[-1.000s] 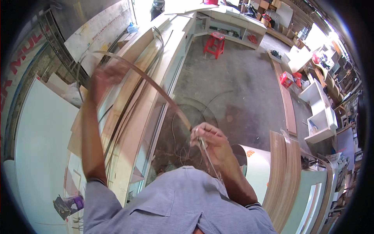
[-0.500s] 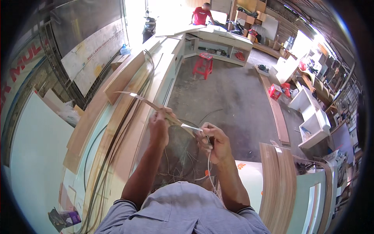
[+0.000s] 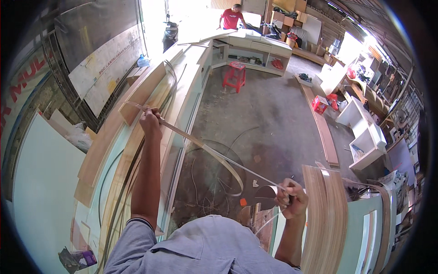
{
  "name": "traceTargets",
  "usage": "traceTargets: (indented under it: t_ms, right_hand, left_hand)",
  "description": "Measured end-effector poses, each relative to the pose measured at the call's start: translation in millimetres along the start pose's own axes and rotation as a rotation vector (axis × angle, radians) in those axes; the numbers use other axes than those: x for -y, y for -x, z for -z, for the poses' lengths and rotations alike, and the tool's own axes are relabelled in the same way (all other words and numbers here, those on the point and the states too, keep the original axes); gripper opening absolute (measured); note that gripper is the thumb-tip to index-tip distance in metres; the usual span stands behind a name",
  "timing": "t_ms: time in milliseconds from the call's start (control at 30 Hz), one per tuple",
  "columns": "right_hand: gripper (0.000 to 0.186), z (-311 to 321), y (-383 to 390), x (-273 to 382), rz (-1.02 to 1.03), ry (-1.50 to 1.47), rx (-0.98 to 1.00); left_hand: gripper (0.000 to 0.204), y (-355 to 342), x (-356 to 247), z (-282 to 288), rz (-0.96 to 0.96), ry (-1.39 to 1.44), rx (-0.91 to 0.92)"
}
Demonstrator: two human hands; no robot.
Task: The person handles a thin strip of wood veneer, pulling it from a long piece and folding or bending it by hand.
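Left hand (image 3: pixel 151 121) is closed around the brown strip (image 3: pixel 182 133), up near the strip's tip, which pokes out past the fingers toward the boards on the left. Right hand (image 3: pixel 292 198), low on the other side, pinches the white strip (image 3: pixel 250 170) between thumb and fingers, and a loose tail of it hangs below the fist toward the grey shirt (image 3: pixel 200 242).

Half a second ago the two hands worked close together over the floor (image 3: pixel 269 114); now they are well apart, the left one out by the bench (image 3: pixel 185 86), the right one near the woodgrain panels (image 3: pixel 324 219). The white strip, which sagged below the right hand, runs nearly straight between that hand and the brown strip. Past the place where the two meet, the brown strip bows away below and curls at its lower end, above the floor. I take this to mean that the white strip is coming away from the brown one like a backing, part freed and part on; the join itself is too small to tell.

Dark strips (image 3: pixel 119 192) lie lengthwise along the bench. Farther off stand a red stool (image 3: pixel 234 77) and a co-worker (image 3: pixel 231 19) in red.
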State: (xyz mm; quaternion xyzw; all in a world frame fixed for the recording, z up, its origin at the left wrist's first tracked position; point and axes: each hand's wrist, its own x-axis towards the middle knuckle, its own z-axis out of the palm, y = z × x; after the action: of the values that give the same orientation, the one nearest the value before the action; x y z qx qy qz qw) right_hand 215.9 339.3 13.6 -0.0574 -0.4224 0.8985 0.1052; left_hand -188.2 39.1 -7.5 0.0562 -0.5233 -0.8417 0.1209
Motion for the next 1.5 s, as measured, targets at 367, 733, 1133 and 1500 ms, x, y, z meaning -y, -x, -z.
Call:
traceTargets:
  t_ms: [367,733,1133,1500]
  right_hand:
    - [0.024,50.6,78.6,42.8,0.181,0.176,-0.362]
    - [0.018,146.1,147.1,65.0,0.499,-0.002,-0.433]
    - [0.021,192.1,193.1,101.2,0.648,-0.061,-0.765]
    - [0.023,256.9,257.8,136.8,0.673,-0.021,-1.186]
  left_hand:
    - [0.044,-90.2,-8.6,50.7,-0.143,-0.197,-0.21]
    - [0.046,-134.0,-39.5,97.8,-0.073,-0.163,-0.258]
    - [0.041,-206.7,-36.1,183.9,0.002,-0.205,-0.235]
    - [0.039,-246.5,-61.7,253.9,0.043,-0.091,-0.25]
